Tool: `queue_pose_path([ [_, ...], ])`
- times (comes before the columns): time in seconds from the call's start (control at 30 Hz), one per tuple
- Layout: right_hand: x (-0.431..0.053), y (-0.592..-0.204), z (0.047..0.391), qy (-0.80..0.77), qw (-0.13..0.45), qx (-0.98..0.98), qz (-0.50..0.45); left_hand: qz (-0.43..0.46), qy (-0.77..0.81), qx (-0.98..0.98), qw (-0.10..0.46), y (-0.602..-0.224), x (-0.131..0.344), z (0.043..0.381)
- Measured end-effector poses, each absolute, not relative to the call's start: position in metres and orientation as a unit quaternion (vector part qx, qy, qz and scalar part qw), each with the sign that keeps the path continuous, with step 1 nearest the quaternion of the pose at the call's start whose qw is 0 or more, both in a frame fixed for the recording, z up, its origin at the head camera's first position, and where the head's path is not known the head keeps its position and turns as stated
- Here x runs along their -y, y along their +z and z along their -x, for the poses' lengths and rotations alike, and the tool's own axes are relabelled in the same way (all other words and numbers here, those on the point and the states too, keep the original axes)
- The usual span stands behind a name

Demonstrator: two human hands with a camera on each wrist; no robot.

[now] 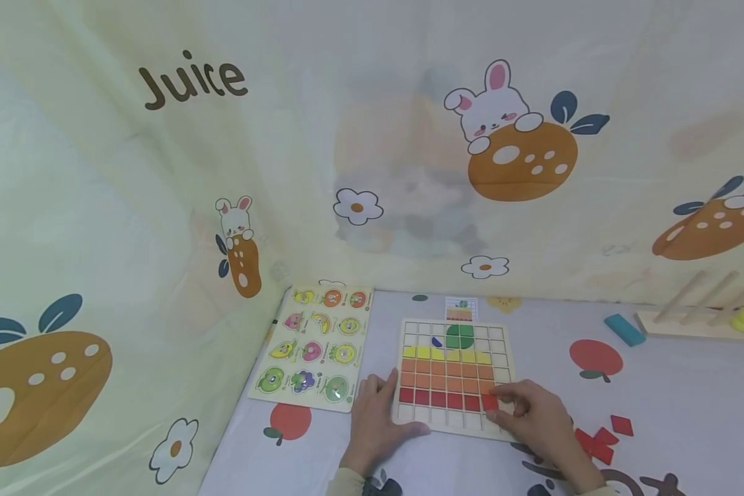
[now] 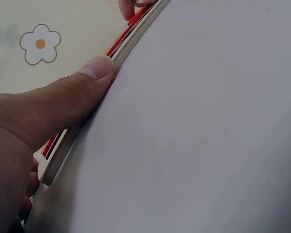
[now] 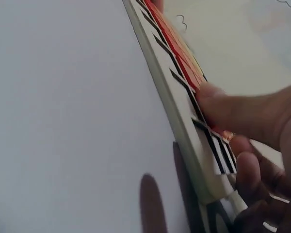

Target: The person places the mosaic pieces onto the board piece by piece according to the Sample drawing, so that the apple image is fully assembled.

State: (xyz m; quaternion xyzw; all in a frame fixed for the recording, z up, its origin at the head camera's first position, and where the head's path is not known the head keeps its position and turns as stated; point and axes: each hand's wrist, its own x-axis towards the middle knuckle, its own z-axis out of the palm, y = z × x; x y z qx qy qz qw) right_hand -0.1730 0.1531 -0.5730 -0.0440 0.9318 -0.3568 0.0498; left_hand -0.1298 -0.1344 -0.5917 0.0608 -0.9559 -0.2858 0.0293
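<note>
A wooden grid board [image 1: 446, 418] lies on the table, its cells holding rows of red, orange and yellow tiles, with green and blue pieces above. My left hand [image 1: 375, 424] rests at the board's near left corner, thumb along the near edge and fingers at the left side. In the left wrist view the thumb [image 2: 72, 97] presses that edge. With thumb and forefinger, my right hand [image 1: 536, 420] pinches a red square tile [image 1: 490, 402] at the right end of the red row. The right wrist view shows the thumb [image 3: 237, 109] on the red row, partly covering the tile.
Several loose red tiles [image 1: 595, 444] lie right of my right hand. A fruit puzzle board [image 1: 254, 393] stands left; a small picture card [image 1: 461, 309] lies behind the grid. At the far right are a teal block [image 1: 625, 330] and a wooden peg rack [image 1: 688, 326].
</note>
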Motion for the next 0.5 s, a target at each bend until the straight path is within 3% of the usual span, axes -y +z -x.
queue_pose_path([
  [0.5, -0.1508, -0.5727, 0.1712, -0.356, 0.037, -0.933, 0.03, -0.055, -0.282, 0.957, 0.025, -0.5927, 0.1362, 0.1309],
])
